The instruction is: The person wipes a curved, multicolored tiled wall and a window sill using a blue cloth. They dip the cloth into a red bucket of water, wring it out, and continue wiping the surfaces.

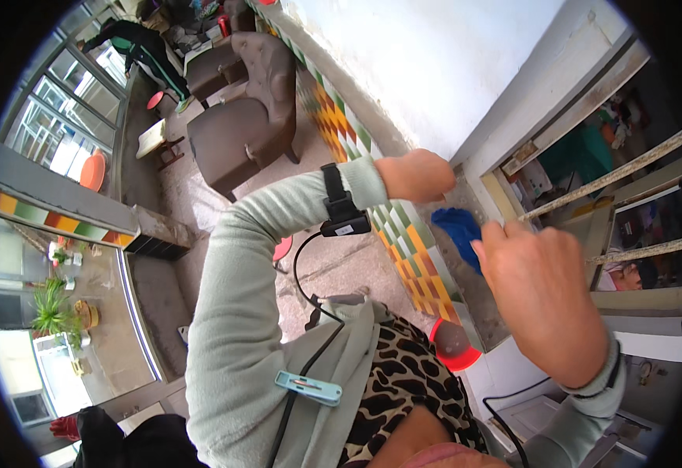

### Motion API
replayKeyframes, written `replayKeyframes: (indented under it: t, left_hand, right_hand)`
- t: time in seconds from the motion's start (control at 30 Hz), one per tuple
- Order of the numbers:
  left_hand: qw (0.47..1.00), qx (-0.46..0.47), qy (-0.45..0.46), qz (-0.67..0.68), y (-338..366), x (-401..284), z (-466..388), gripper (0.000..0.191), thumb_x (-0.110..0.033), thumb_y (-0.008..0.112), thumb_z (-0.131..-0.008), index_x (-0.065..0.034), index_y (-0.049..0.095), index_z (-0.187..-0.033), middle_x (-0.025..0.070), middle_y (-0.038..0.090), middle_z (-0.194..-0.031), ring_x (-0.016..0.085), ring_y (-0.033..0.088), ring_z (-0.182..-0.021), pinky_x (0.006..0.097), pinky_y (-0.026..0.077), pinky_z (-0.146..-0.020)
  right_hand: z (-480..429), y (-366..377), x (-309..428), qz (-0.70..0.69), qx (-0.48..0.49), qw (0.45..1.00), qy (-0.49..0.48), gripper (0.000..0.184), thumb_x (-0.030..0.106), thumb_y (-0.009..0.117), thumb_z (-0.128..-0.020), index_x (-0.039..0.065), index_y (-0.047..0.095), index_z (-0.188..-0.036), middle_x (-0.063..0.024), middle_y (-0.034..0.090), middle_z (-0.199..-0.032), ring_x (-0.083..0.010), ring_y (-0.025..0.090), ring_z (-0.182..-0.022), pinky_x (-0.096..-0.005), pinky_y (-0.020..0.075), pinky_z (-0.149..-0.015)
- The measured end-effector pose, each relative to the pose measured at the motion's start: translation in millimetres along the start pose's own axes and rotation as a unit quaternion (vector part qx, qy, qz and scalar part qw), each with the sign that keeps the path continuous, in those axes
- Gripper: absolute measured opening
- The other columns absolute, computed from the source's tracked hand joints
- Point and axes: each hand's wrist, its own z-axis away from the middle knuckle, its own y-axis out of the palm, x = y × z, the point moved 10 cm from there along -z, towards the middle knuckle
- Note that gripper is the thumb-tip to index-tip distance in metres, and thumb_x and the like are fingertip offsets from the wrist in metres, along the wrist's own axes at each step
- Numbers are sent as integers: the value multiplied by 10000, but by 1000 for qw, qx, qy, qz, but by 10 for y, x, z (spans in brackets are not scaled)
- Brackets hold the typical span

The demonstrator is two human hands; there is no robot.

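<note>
My left hand (416, 176) is bent at the wrist above a tiled half-wall; its fingers are turned away and hidden. A black strap with a small device (345, 219) is on that forearm, over the pale sleeve. On the grey ledge (484, 307) lies a crumpled blue cloth (458, 234), between my two hands in the picture. My right hand (543, 292) is raised with its fingers curled, its thumb overlapping the cloth's edge. Whether it touches the cloth cannot be told. Behind its knuckles run two rough bars (604, 178) across a window opening.
A red basin (455, 351) stands below the ledge's near end. Brown padded armchairs (241, 131), a small stool (152, 139) and a red stool (155, 100) occupy the floor. Another person (142, 50) bends at the far windows. A black cable (312, 365) crosses my front.
</note>
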Motion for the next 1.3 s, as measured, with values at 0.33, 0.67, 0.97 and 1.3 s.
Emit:
replayKeyframes:
  t: [0.33,0.67,0.97,1.3]
  left_hand:
    - [905,222,125,-339,-789,-1343,-167,381,-400,800,-728,-123,797,-990,59,749,-971,283,696,-863,473,489,-645]
    - [946,192,251,-70,-1385,-2444,75,294,-341,763,-749,-125,774,-948,58,722,-920,259,674,-825,447,485,-644]
    - [912,171,373,-8,-991,-3080,140,226,-280,748,-758,-136,774,-931,37,723,-899,239,680,-802,411,488,-629]
    - [903,126,409,31,-717,-3330,212,162,-212,732,-769,-149,774,-911,15,725,-875,218,686,-776,370,491,-612]
  right_hand:
    - [633,1355,-754,-165,44,967,190,239,209,658,-992,32,638,-833,-213,677,-740,-434,682,-746,-529,519,-669]
    - [1257,1425,-568,-246,-48,943,217,139,137,646,-973,42,638,-872,-188,703,-829,-373,693,-830,-515,517,-772]
    - [1542,931,-567,-257,-67,901,344,66,41,621,-958,46,600,-896,-151,708,-899,-299,693,-912,-482,521,-904]
    - [1208,-245,-609,-341,-319,744,478,122,-66,594,-942,50,558,-922,-109,713,-976,-217,693,-1005,-446,525,-1052]
